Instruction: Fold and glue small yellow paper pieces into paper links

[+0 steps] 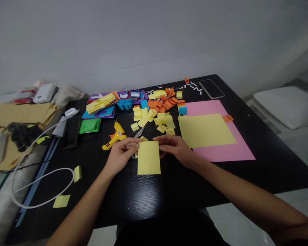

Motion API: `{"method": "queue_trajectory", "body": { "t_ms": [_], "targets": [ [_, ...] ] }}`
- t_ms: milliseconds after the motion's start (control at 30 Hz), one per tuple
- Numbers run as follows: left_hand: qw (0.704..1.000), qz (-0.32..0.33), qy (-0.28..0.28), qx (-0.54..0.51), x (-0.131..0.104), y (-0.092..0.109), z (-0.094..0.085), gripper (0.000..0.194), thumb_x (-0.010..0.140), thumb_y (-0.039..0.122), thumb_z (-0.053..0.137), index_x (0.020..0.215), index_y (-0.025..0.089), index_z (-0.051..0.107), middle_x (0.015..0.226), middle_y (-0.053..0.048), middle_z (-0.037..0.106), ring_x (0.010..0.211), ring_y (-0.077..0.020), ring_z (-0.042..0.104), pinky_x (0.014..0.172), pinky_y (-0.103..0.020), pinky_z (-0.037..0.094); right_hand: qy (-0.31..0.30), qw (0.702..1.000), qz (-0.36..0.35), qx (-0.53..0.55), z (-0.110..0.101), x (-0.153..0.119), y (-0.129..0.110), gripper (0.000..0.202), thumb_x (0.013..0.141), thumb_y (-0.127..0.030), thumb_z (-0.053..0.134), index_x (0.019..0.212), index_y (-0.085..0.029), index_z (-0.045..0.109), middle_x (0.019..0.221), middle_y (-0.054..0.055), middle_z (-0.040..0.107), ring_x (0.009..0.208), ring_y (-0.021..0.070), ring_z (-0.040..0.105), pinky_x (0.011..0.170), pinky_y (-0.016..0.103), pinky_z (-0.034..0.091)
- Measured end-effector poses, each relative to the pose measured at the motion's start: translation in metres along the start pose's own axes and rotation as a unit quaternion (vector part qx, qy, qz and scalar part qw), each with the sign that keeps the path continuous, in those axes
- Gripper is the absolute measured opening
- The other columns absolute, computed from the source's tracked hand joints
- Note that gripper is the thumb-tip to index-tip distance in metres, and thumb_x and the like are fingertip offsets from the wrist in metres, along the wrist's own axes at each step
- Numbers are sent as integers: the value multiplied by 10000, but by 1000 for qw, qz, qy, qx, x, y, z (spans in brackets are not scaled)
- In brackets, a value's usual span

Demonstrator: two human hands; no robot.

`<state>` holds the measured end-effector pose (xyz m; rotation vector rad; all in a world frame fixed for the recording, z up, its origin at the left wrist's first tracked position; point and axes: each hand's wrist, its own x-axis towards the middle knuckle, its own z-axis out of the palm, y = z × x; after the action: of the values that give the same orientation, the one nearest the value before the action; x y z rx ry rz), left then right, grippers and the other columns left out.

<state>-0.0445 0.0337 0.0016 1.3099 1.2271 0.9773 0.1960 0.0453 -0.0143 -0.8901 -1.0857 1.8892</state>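
Observation:
A yellow sheet of paper [149,159] is held between my two hands above the black table. My left hand [123,152] pinches its upper left corner between thumb and fingers. At the upper right corner, my right hand [173,148] grips the edge, thumb in front and fingers behind. Just beyond the sheet lie scissors [139,132], partly hidden by my left hand and the paper. A yellow glue gun [115,136] rests beside my left hand. Past it spreads a pile of small folded yellow papers [143,116] and folded orange papers [164,102].
At right, a larger yellow sheet [206,130] lies on a pink sheet [220,157]. A phone [212,89] rests at the back right. Green papers [90,125], another phone [71,132] and a looped white cable [41,205] are at left. A white chair [279,104] stands beyond the table.

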Motion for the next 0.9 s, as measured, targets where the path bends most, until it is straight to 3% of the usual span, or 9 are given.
{"method": "queue_trajectory", "body": {
  "t_ms": [900],
  "targets": [
    [999,-27,4,-33,0,2,3,245,787,321,799,955,143,804,727,-35,764,609,-129,669,606,-225,567,7,1000,-3,23,2,-1,0,267,801,-253,801,1066,-228,797,947,36,768,803,163,704,616,280,636]
  ]
}}
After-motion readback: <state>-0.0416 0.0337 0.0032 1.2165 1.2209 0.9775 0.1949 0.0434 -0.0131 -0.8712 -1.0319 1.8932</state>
